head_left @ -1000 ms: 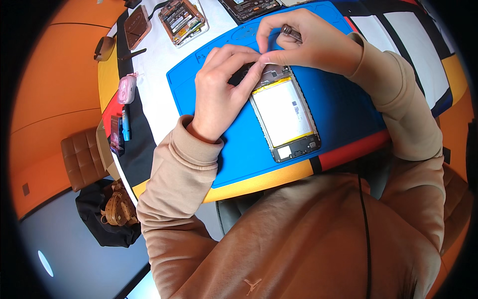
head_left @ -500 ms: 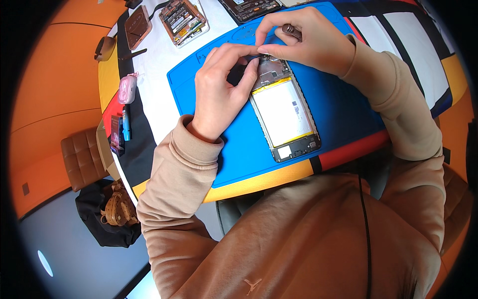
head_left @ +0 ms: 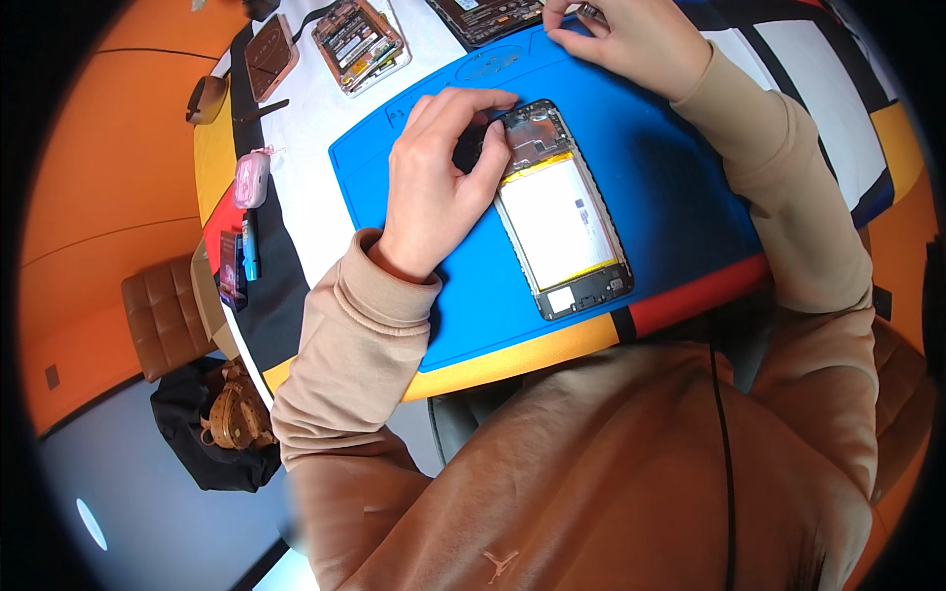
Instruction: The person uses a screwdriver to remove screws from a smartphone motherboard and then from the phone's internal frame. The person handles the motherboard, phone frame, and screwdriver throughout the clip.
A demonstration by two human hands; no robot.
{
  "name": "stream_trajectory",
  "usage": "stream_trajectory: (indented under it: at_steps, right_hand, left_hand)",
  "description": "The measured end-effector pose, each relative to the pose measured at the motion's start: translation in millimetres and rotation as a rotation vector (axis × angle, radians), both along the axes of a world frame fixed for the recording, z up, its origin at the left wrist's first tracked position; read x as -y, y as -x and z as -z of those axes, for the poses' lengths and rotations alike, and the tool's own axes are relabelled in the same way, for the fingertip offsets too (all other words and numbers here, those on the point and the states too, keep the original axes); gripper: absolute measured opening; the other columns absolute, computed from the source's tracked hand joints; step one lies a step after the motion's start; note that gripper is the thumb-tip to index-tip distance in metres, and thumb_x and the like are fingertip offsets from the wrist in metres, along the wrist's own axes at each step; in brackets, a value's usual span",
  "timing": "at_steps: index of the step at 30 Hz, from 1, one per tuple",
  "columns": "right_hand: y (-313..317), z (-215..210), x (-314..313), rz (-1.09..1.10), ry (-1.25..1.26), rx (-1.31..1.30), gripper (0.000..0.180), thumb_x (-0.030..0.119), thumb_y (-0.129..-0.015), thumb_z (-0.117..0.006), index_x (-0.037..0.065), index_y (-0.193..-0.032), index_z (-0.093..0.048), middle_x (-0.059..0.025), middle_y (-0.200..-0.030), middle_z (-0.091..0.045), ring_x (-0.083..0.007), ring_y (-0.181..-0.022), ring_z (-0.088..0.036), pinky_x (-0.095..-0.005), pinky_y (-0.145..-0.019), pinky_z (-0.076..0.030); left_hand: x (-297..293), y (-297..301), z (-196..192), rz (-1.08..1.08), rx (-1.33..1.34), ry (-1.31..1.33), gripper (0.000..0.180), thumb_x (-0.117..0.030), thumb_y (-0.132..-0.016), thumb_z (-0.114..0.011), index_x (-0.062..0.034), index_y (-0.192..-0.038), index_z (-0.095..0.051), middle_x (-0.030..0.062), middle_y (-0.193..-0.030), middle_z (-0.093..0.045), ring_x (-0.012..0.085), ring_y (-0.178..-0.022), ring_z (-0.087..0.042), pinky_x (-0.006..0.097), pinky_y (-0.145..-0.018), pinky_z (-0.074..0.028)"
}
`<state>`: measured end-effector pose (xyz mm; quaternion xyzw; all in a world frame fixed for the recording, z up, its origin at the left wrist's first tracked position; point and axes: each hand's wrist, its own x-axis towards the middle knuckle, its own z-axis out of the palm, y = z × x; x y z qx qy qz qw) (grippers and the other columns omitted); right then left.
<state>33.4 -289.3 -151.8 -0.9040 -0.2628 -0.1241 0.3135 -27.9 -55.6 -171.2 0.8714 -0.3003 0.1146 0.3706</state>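
An opened phone (head_left: 560, 215) with its back off lies on a blue work mat (head_left: 670, 187), showing a pale battery and dark circuit boards. My left hand (head_left: 434, 182) pinches the phone's upper left corner between thumb and fingers. My right hand (head_left: 631, 41) rests at the mat's far edge, away from the phone. Its fingertips are closed on a small thin metal tool (head_left: 589, 12), which is mostly hidden by the fingers.
A second opened phone (head_left: 360, 39), a brown back cover (head_left: 271, 57) and a dark board (head_left: 483, 15) lie beyond the mat. A pink case (head_left: 251, 177) and blue pen (head_left: 249, 246) sit at the table's left edge. A brown chair (head_left: 163, 315) and black bag (head_left: 222, 433) stand below.
My right hand has left the top of the phone and moved to the mat's far edge. My left hand has stayed on the phone's upper corner.
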Motion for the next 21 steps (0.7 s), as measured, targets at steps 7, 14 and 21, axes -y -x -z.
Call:
stream_trajectory:
  at_steps: [7, 14, 21]
  right_hand:
    - [-8.0, 9.0, 7.9, 0.084, -0.113, -0.127, 0.014, 0.014, -0.086, -0.057, 0.005, -0.090, -0.066, -0.0141, -0.074, -0.067, -0.0304, -0.072, -0.067, -0.0391, -0.066, -0.051]
    - [4.3, -3.3, -5.3, -0.011, -0.652, -0.186, 0.014, 0.014, -0.099, -0.051, 0.002, -0.099, -0.059, -0.0037, -0.064, -0.055, -0.0087, -0.057, -0.050, -0.0251, -0.055, -0.042]
    - [24.5, 1.4, -15.8, -0.136, -0.377, 0.139, 0.014, 0.006, -0.094, -0.062, 0.003, -0.108, -0.061, -0.0019, -0.062, -0.056, -0.0044, -0.056, -0.054, -0.0215, -0.051, -0.042]
  left_hand:
    - [-0.8, -1.5, 0.4, 0.035, 0.032, -0.072, 0.023, -0.011, -0.086, -0.067, -0.0041, -0.108, -0.070, 0.0093, -0.100, -0.068, 0.0213, -0.088, -0.061, 0.031, -0.080, -0.049]
    - [-0.6, -0.1, -0.1, 0.138, 0.105, -0.203, 0.035, -0.022, -0.083, -0.073, -0.0067, -0.113, -0.067, 0.0082, -0.113, -0.064, 0.0231, -0.098, -0.055, 0.034, -0.086, -0.046]
    - [0.2, -1.4, 1.5, 0.140, 0.126, -0.220, 0.036, -0.024, -0.083, -0.074, -0.0070, -0.114, -0.066, 0.0079, -0.115, -0.064, 0.0246, -0.100, -0.055, 0.034, -0.089, -0.045]
